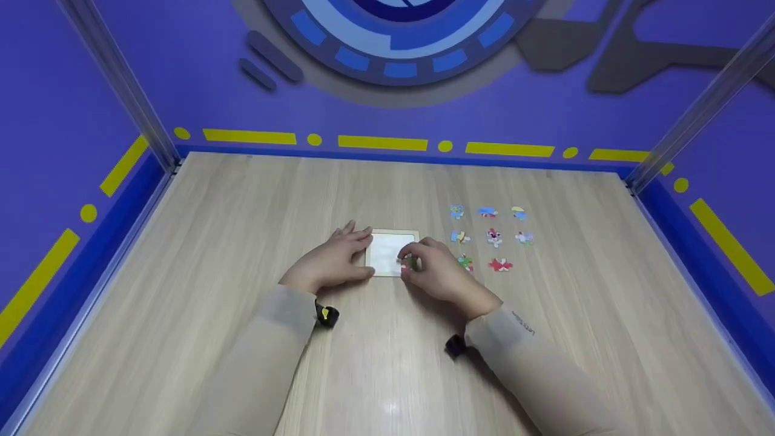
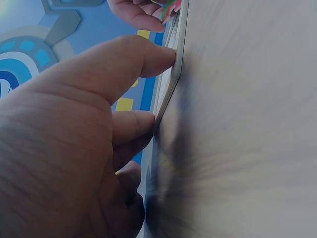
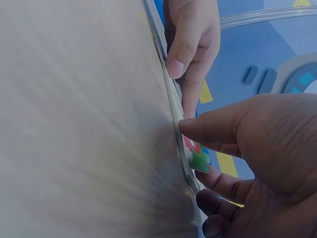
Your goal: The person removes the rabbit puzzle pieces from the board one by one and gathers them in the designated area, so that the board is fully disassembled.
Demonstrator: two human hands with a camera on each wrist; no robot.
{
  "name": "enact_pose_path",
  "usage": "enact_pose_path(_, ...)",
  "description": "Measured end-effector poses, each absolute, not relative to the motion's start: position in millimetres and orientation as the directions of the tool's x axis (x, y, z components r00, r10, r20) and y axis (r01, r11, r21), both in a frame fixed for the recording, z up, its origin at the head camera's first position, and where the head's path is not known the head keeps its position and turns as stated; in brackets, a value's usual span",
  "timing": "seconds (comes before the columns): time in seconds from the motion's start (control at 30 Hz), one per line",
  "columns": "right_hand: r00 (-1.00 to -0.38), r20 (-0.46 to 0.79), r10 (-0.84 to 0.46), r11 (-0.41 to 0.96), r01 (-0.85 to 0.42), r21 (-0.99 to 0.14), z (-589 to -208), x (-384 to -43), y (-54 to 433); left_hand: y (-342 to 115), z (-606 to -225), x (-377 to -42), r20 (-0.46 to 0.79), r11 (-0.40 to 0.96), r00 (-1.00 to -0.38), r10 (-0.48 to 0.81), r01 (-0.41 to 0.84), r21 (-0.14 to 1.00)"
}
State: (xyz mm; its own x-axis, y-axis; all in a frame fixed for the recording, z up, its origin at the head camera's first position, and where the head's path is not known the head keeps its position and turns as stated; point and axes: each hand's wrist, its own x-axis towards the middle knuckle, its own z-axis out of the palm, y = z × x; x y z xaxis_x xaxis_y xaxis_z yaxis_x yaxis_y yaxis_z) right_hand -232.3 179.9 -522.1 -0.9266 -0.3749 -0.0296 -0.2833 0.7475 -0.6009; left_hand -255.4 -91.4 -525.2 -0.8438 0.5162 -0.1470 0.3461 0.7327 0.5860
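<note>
A small square puzzle tray [image 1: 382,251] with a pale wooden rim and a white base lies flat on the table. My left hand [image 1: 333,257] rests at its left side, fingers spread, with thumb and forefinger touching the rim near two corners. Over the lower right corner, my right hand [image 1: 439,269] pinches a red and green puzzle piece [image 3: 198,159] between thumb and fingers. In the right wrist view the piece stands tilted just inside the rim, with the thumb at the tray's edge. The left wrist view shows only a sliver of this piece [image 2: 171,9].
To the right, several loose puzzle pieces lie in rows, among them a red one [image 1: 501,264] and one with a character's face [image 1: 494,237]. The right hand partly hides a green piece [image 1: 465,261]. Blue printed walls [image 1: 387,121] border the wooden table [image 1: 242,200].
</note>
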Motion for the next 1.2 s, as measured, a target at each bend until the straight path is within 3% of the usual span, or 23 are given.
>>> enact_pose_path(0.37, -0.932, -0.089, -0.352, 0.77, -0.234, -0.593, -521, -234, 180, -91, -522, -253, -0.156, 0.736, -0.846, 0.51, 0.336, 0.588)
enact_pose_path(0.9, -0.911, -0.05, -0.41, 0.734, -0.297, -0.611, -516, -239, 177, -99, -519, -254, -0.151, 0.745, -0.853, 0.5, 0.335, 0.577)
enact_pose_path(1.2, -0.894, -0.101, -0.436, 0.708, -0.272, -0.652, -512, -236, 206, -90, -524, -254, -0.153, 0.74, -0.851, 0.502, 0.331, 0.586)
